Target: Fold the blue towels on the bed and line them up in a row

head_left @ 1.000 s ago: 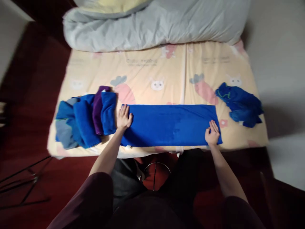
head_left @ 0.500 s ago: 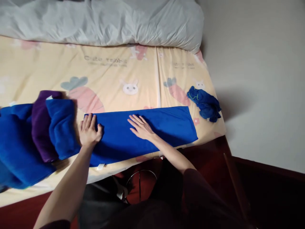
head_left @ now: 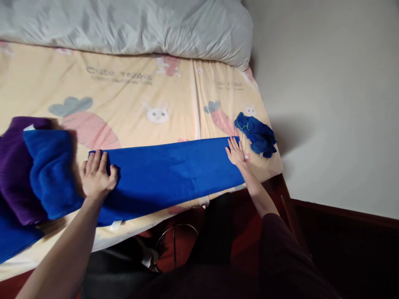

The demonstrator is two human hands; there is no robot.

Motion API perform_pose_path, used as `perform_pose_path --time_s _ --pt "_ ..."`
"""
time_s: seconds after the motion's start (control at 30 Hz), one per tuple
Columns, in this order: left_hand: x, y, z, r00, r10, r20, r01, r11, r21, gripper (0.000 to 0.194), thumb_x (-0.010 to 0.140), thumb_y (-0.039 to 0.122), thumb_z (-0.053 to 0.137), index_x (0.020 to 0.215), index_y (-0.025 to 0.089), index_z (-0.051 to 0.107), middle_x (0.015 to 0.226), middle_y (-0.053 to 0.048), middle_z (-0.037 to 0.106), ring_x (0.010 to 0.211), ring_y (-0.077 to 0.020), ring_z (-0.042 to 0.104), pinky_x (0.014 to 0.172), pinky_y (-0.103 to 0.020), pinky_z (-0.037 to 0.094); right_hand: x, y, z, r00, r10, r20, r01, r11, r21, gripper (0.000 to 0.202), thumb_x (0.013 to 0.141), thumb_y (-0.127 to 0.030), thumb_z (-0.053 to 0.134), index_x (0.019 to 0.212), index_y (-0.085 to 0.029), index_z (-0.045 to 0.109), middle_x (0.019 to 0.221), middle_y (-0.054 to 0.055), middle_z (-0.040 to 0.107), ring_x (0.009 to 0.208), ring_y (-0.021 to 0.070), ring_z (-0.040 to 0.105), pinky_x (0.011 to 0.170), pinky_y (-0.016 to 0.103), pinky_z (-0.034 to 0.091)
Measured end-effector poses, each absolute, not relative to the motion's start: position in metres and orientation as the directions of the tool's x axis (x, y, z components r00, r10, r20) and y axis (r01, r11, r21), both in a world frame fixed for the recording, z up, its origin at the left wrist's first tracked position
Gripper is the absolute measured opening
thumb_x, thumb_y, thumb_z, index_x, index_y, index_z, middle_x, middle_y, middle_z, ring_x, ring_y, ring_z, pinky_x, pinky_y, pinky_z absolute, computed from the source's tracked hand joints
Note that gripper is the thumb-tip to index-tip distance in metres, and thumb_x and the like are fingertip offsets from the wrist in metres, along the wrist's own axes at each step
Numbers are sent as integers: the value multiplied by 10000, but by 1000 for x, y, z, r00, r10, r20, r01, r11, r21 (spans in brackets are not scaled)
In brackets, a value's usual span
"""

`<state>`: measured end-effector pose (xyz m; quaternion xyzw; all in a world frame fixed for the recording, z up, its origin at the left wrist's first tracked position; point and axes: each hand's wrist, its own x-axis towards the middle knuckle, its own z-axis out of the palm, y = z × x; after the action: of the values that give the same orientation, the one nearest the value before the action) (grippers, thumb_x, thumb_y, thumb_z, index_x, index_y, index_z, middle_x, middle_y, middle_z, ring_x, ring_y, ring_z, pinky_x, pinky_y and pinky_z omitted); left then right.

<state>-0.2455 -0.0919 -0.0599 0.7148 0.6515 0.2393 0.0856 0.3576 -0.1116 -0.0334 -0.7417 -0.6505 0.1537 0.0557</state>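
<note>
A blue towel (head_left: 168, 170) lies flat as a long strip along the near edge of the bed, a small white tag at its lower left. My left hand (head_left: 98, 174) rests on the towel's left end, fingers extended and thumb apart. At the far right end, my right hand (head_left: 235, 152) lies flat over the towel's upper corner with its fingers stretched out. Neither hand grips anything. Just beyond my right hand sits a crumpled blue cloth (head_left: 257, 133) with green edging.
Left of my left hand lie a folded blue towel (head_left: 52, 174), a purple towel (head_left: 18, 170) and more blue cloth (head_left: 15, 241). A grey quilt (head_left: 131, 27) runs along the back of the patterned bed sheet (head_left: 124, 108). A wall (head_left: 336, 104) stands at the right.
My right hand has slid rightward from the towel's middle to its right end. My left hand stays at the left end. The whole view has shifted somewhat to the right.
</note>
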Motion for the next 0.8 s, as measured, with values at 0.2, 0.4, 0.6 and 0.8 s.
perform_pose_path --time_s 0.2,0.4,0.6,0.8 --pt "-244 -85 -56 31 983 179 913 -101 396 758 1000 504 324 1610 72 449 1706 -171 378 1618 -297 295 1326 -525 169 338 -96 -29 274 951 -141 911 -304 -278 693 1118 -381 257 1688 0 151 1791 159 88 1674 240 37 1346 550 -72" --pt "-235 -149 -47 54 993 106 919 -91 384 717 1044 458 298 1640 71 390 1753 -181 256 1657 -299 173 1343 -546 98 324 -185 -23 -98 984 -151 938 40 -344 640 1105 -385 301 1703 -158 272 1786 54 200 1670 213 126 1376 480 30" --pt "-259 -221 -45 94 995 -24 906 -76 417 713 1039 423 305 1664 81 348 1759 -163 250 1663 -270 150 1357 -503 149 396 -263 -30 158 979 -131 974 -177 -145 648 1103 -341 207 1678 -53 287 1765 155 237 1665 224 154 1366 516 79" --pt "-253 -247 -51 74 996 -56 924 -48 379 744 1016 389 369 1702 122 263 1775 -139 198 1666 -279 124 1365 -531 89 382 -278 -46 163 982 -92 981 -172 -95 654 1094 -342 207 1695 -89 242 1778 157 197 1671 232 120 1357 544 87"
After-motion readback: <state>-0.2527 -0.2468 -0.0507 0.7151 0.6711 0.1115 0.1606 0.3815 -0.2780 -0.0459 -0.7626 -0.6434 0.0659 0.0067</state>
